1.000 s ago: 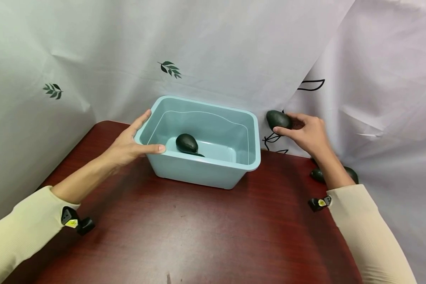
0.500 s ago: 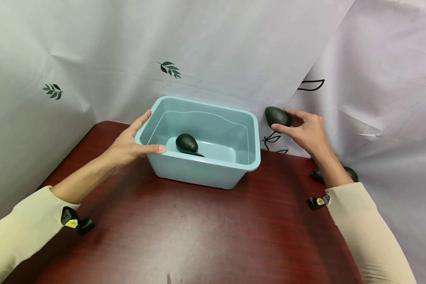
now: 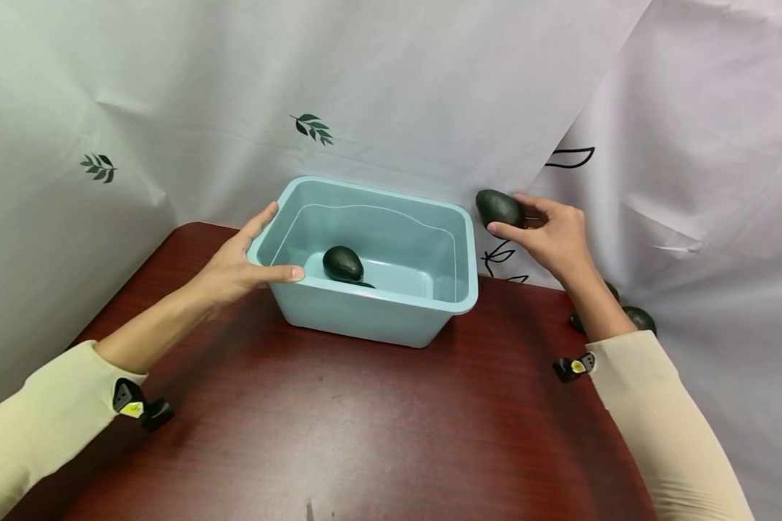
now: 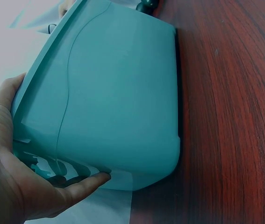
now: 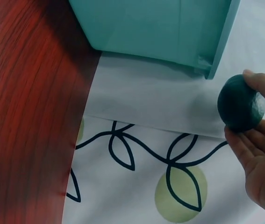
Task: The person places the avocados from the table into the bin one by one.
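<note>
A dark green avocado (image 3: 499, 209) is pinched between the thumb and fingers of my right hand (image 3: 556, 235), raised just right of the light blue plastic tub (image 3: 378, 317). In the right wrist view the avocado (image 5: 241, 103) hangs beside the tub's rim, apart from it. My left hand (image 3: 237, 264) grips the tub's left end, thumb along the front rim. The left wrist view has the fingers (image 4: 83, 190) against the tub's outer wall. Inside the tub lies another avocado (image 3: 342, 263), with part of a dark one showing at the front wall.
More avocados (image 3: 640, 318) lie at the table's right edge, partly hidden behind my right forearm. The reddish-brown wooden table (image 3: 339, 427) extends in front of the tub. A white leaf-printed cloth (image 3: 391, 94) hangs close behind.
My right hand has moved left and slightly up with the avocado, bringing it closer to the tub's right rim. The left hand and the tub have stayed in place.
</note>
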`<state>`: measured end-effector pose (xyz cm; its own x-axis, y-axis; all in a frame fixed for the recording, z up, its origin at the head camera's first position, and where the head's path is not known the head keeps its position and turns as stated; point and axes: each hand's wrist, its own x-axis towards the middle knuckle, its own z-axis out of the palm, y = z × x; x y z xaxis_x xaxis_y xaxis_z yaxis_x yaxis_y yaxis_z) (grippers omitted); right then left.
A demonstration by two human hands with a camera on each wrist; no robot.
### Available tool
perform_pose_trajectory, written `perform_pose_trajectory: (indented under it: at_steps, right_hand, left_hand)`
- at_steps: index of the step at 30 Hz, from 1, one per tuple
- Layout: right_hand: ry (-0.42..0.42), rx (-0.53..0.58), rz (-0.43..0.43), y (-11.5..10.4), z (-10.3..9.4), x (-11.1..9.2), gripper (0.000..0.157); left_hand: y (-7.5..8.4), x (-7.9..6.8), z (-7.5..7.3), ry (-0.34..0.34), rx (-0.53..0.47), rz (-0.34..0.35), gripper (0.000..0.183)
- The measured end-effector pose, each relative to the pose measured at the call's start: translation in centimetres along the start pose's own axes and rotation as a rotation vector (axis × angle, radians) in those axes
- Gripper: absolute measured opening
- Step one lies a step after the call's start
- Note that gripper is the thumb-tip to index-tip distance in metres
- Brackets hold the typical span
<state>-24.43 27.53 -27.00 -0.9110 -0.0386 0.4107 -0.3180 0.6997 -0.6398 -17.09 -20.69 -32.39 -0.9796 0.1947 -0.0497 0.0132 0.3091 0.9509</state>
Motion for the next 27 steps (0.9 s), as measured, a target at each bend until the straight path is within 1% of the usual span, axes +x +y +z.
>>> perform_pose_trajectory:
  at_steps: [8,14,19,27]
  right_hand:
    - [0.015,-0.006,-0.034,-0.5,0.3,0.2,0.063]
    - [0.026,-0.003,-0.075,-0.9,0.7,0.2,0.061]
    - [0.029,0.025,-0.11,-1.6,1.1,0.2,0.063]
    - [-0.006,0.085,-0.148,-2.2,1.8,0.2,0.065]
  left_hand:
    - [0.1,0.0,0.1,0.003,-0.002,-0.001,0.113]
    - [0.1,-0.1,0.1,0.001,-0.008,0.0,0.113]
    - [0.0,0.0,0.1,0.003,-0.004,0.0,0.114]
    - [0.1,0.0,0.0,0.012,-0.002,0.005,0.114]
